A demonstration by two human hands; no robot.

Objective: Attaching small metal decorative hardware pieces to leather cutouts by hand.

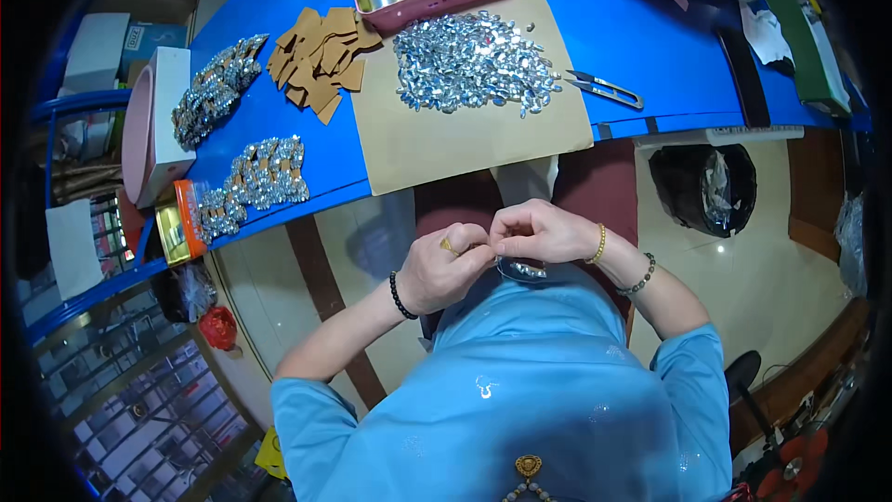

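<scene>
Meeting close together above the lap, the left hand point(439, 265) and the right hand point(548, 232) each keep the fingertips of the grip pressed together, but what exactly they pinch is too small to tell. Just below these fingertips, in front of the blue shirt point(530, 353), there is a small piece with silver stones point(528, 270). On the blue bench point(650, 46), many shiny stones point(474, 65) lie on brown cardboard point(446, 158), between brown scraps point(321, 54) and small metal snips point(609, 91).
</scene>
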